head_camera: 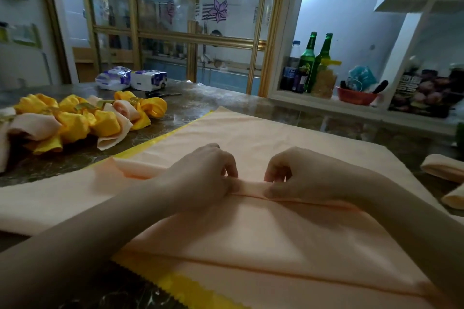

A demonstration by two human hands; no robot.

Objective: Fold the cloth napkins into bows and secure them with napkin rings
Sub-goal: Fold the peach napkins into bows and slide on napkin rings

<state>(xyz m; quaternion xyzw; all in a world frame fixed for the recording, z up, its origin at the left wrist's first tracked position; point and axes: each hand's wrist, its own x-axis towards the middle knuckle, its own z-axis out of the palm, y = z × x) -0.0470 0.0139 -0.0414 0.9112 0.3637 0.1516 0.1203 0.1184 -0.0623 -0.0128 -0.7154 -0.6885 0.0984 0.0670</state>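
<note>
The left hand (208, 175) and the right hand (292, 174) are close together over the middle of the peach napkin (263, 133). Both hands have the fingers curled. Each one pinches the same narrow pleat (251, 187) of the cloth between thumb and fingers. The short piece of pleat between the two hands stands up a little from the cloth, and it runs on sideways under both hands.

The peach napkin lies spread on the dark marbled table (213, 100), and one more fold line crosses its near part. Under it lies a yellow napkin (200, 288); only its zigzag edge shows, at the near side and along the far left side.

At the left of the table is a pile of finished bows (75, 123), yellow and peach. One bow at the far end has a gold napkin ring (135, 101) around its middle. Just behind the pile lie scissors (160, 94), and farther back two tissue packs (140, 79) lie side by side.

At the right edge of the view two folded peach napkins (442, 167) lie on the table, apart from the spread one. Behind the table a white shelf (313, 102) holds two green bottles (308, 63), a dark bottle (291, 70) and a red bowl (354, 96).
</note>
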